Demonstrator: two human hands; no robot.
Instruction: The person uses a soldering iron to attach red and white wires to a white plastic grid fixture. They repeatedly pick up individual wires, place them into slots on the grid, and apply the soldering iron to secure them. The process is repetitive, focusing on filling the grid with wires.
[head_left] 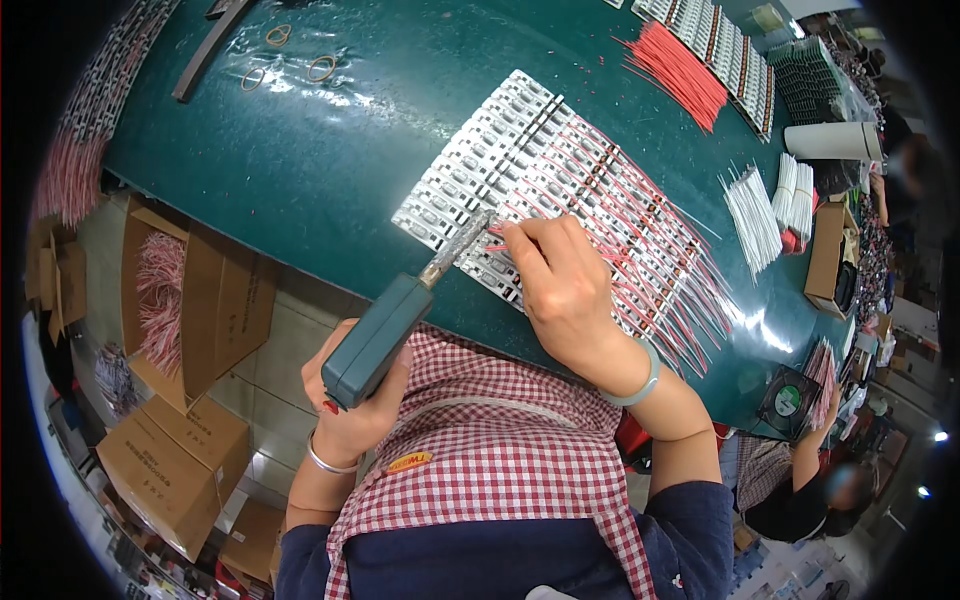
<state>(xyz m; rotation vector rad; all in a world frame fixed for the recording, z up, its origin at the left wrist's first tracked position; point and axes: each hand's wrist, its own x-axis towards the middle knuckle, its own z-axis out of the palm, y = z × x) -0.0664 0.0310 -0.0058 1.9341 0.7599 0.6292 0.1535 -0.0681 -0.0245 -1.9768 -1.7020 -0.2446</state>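
Observation:
My left hand (350,425) grips the dark green handle of a soldering gun (378,340). Its foil-wrapped barrel (462,245) slants up and right, the tip reaching the lower part of a panel of white modules (445,185) on the green table. Close beside the tip, my right hand (565,290) pinches a red wire (497,230) between thumb and forefinger, over the panel. Many red wires (690,300) run from the panel's right-hand rows and trail past its right edge. Whether the tip touches a module is too small to tell.
Loose red wires (675,75) and white wires (750,220) lie at the right, near more module panels (735,60). Rubber bands (321,68) and a dark bar (210,50) lie far left. Below the table edge stands a carton (228,310). A small fan (789,400) sits near a co-worker (800,480).

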